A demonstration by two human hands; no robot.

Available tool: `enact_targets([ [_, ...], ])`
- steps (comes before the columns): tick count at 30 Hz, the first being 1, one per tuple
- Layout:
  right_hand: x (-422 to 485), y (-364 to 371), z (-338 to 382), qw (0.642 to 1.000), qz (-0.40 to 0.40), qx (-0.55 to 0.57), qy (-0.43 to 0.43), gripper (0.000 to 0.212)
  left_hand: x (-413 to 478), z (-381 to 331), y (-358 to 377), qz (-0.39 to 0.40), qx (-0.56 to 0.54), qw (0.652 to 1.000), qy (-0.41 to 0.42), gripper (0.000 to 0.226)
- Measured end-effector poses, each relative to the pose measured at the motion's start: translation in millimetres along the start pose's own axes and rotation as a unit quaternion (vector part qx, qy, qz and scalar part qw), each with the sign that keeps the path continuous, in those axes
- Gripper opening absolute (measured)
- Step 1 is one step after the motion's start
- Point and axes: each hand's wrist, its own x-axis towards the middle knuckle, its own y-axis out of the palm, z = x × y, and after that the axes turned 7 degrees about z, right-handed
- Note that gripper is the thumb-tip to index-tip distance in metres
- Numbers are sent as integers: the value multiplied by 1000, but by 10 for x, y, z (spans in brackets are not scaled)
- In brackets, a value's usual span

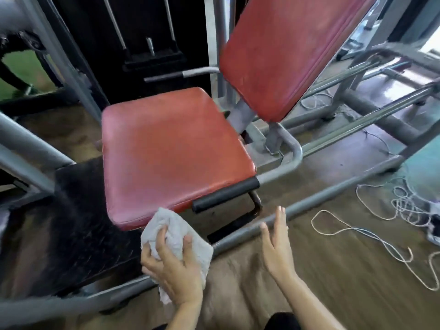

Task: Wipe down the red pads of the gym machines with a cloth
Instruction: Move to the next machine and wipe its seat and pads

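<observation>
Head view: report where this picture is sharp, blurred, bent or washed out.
In the head view, the square red seat pad and the left hand gripping the crumpled white cloth are fairly sharp. The same view smears the brown wooden floor with motion blur near the bottom edge. Wide-angle distortion bows the grey metal frame tube, and daylight glare washes out the top right corner.

- A wooden floor [333, 246] spreads under everything, blurred near the bottom edge.
- Thin white cord [402, 202] lies in loose loops and a tangle on the floor at the right.
- A short black foam roller [225, 194] sits on a bent grey tube.
- A black mat [81, 222] covers the floor at the left.
- A long grey frame tube [333, 190] runs diagonally above the floor.
- Chrome guide rods [114, 22] stand in a dark recess at the top.
- A green floor patch [21, 67] shows far left.
</observation>
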Motion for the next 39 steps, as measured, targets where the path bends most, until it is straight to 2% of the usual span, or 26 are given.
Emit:
enact_targets([
  [6, -523, -716, 937, 997, -8, -76, 0, 68, -356, -1066, -598, 62, 39, 997, 33, 58],
  [10, -603, -1251, 1667, 992, -9, -120, -24, 63, -371, -1984, -888, 97, 31, 993, 64, 62],
  [19, -266, -2384, 2823, 980, -62, -169, -89, 62, -66, -3569, -913, 138, -28, 977, 163, 55],
  [27, 497, -2932, 3341, 963, -125, -199, -129, 63, 448, -4412, -294, 142, -83, 964, 210, 54],
  [30, 947, -3103, 3544, 953, -163, -214, -139, 61, 828, -4728, 107, 168, -128, 953, 216, 52],
  [35, 1747, -3372, 3870, 935, -218, -252, -122, 62, 1535, -5336, 797, 198, -182, 923, 274, 49],
  [39, 2409, -3587, 4132, 917, -249, -281, -134, 67, 1952, -5831, 1363, 258, -195, 904, 280, 57],
])
